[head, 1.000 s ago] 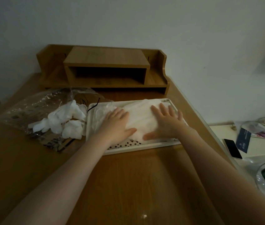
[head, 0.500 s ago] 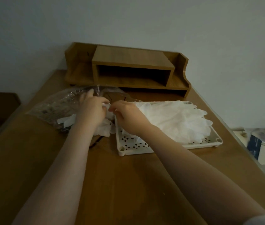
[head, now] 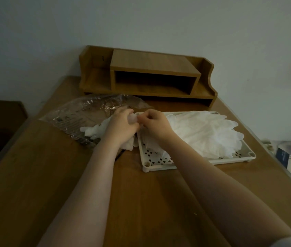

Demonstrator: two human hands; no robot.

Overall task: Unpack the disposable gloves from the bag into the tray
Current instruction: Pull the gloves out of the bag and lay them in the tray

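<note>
Left hand [head: 121,126] & right hand [head: 156,124] pinch one white glove [head: 133,120] at tray [head: 160,166] left rim; stacked gloves [head: 203,132] fill tray; clear bag [head: 87,116] near table [head: 141,202] left edge.

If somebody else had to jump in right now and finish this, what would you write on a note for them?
Left hand: closed on a clump of disposable gloves at the mouth of the clear plastic bag.
Right hand: pinching the same clump, just over the left end of the white tray.
Things: the bag lies on the wooden desk, left of the tray. A big pile of gloves already fills the tray, some fingers hanging over the far right edge.
Done: most gloves are in the tray.
Left: lift this clump over into the tray, then check the bag for more.
</note>
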